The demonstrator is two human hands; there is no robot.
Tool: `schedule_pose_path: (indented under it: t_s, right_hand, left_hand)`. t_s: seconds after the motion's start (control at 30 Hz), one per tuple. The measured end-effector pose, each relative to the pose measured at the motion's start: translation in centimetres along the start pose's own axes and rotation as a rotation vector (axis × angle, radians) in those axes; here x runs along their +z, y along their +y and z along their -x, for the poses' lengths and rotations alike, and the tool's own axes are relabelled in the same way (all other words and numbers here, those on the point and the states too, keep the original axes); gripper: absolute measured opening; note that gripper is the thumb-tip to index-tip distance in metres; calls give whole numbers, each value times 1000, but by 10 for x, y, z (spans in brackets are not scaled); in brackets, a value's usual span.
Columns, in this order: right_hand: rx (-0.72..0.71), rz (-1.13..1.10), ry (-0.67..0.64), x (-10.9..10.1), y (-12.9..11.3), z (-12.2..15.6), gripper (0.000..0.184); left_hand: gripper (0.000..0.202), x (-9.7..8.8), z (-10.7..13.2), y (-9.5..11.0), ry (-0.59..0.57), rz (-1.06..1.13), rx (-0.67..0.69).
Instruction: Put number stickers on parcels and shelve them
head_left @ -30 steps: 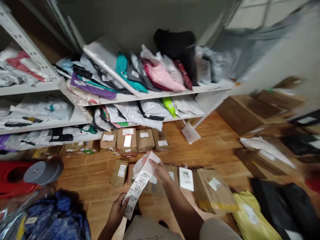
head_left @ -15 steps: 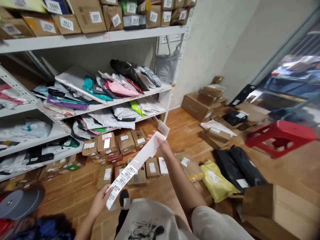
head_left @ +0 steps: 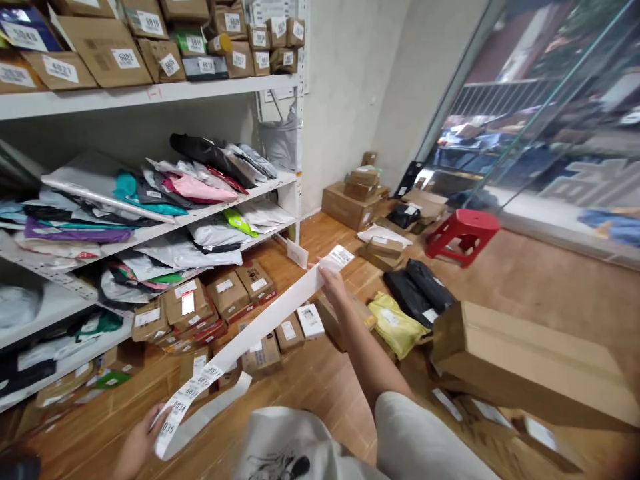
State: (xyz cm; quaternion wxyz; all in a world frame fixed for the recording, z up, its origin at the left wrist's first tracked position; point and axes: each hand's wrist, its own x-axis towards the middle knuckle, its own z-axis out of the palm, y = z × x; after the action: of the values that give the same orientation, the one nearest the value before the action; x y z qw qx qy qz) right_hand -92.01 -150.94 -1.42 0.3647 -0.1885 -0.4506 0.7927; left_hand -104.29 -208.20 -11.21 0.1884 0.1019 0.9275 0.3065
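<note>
A long white strip of numbered labels [head_left: 260, 323] stretches diagonally between my two hands. My right hand [head_left: 334, 281] pinches its upper end, where one label [head_left: 341, 256] sticks up. Low at the left, my left hand [head_left: 137, 445] grips the bottom end, where the printed numbers 6034 and 6035 show. A loose tail of white backing paper [head_left: 210, 411] curls below the strip. Small cardboard parcels [head_left: 227, 297] lie on the wooden floor beneath it.
White shelves [head_left: 150, 97] at the left hold mailer bags and labelled boxes. A large cardboard box [head_left: 525, 363] lies at the right. A yellow bag [head_left: 395, 323], black bags [head_left: 417, 290], a red stool [head_left: 463, 230] and stacked cartons [head_left: 355, 197] stand near a glass wall.
My hands have drawn apart, pulling the strip out much longer. The view has swung up and to the right, showing the top shelf and the glass wall.
</note>
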Motion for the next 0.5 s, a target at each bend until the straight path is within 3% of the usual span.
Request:
schedule_pose_path:
  t_s: [0.17, 0.37, 0.43, 0.5]
  right_hand:
    - [7, 11, 25, 7, 12, 15, 60]
    - [43, -47, -7, 42, 30, 34, 56]
    - [60, -68, -5, 51, 32, 38, 51]
    - [93, -92, -5, 59, 33, 43, 44]
  left_hand:
    - [52, -28, 11, -36, -12, -41, -26]
    - [43, -47, 23, -73, 23, 40, -22]
    - [41, -52, 24, -78, 50, 85, -31]
    - [42, -56, 27, -70, 86, 128, -52]
